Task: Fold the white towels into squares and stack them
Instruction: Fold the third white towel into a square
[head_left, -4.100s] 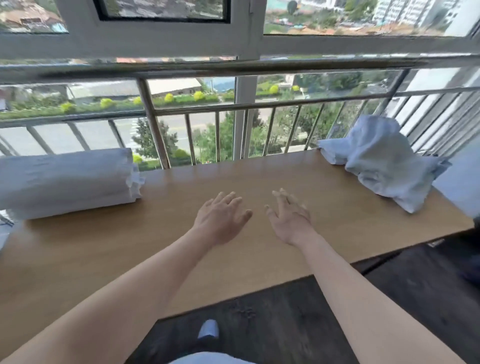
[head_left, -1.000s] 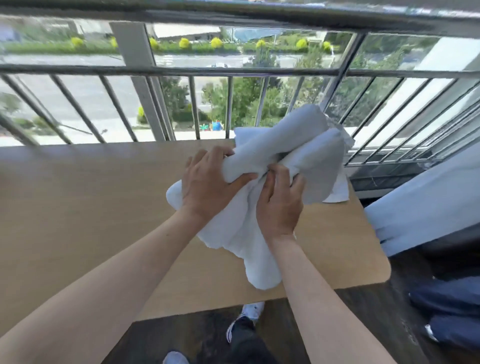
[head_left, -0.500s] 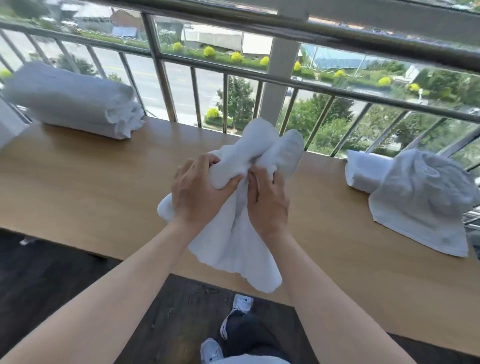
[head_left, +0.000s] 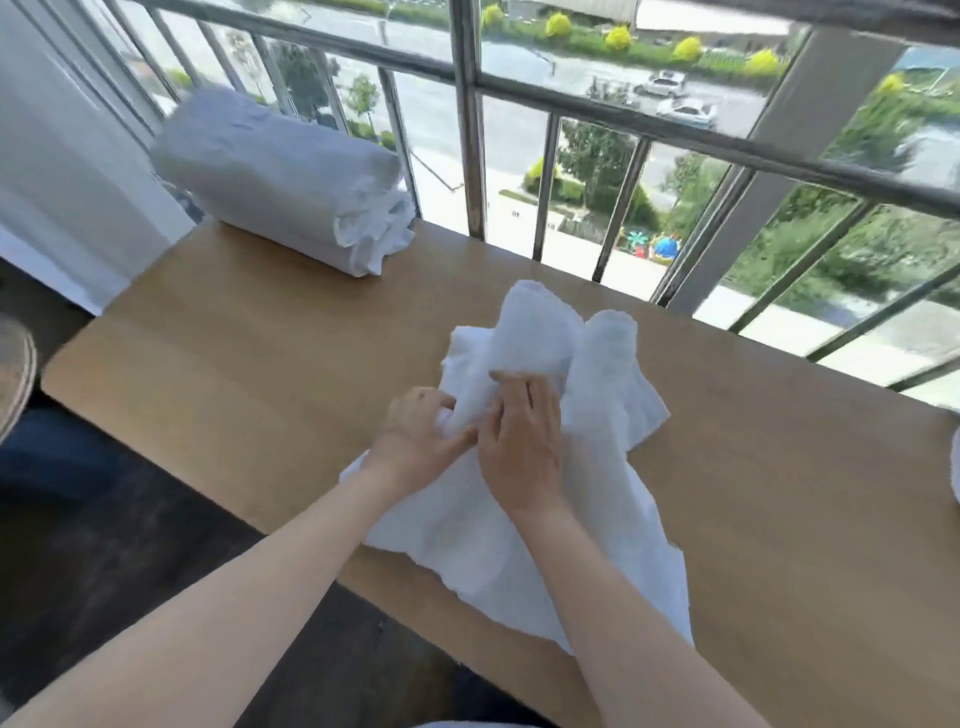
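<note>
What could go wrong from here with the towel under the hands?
1. The towel is bunched up, with the left hand gripping a fold and the right hand resting on it. Folding before spreading it flat would likely give a lumpy, uneven square.
2. Its near part lies close to the front edge of the table, so a pull toward the person might drag it off.

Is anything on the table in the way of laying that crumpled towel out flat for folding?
Nothing visible. The left hand and right hand are on the crumpled towel, bare table lies beside it, and the rolled white bundle lies apart at the far left corner.
</note>
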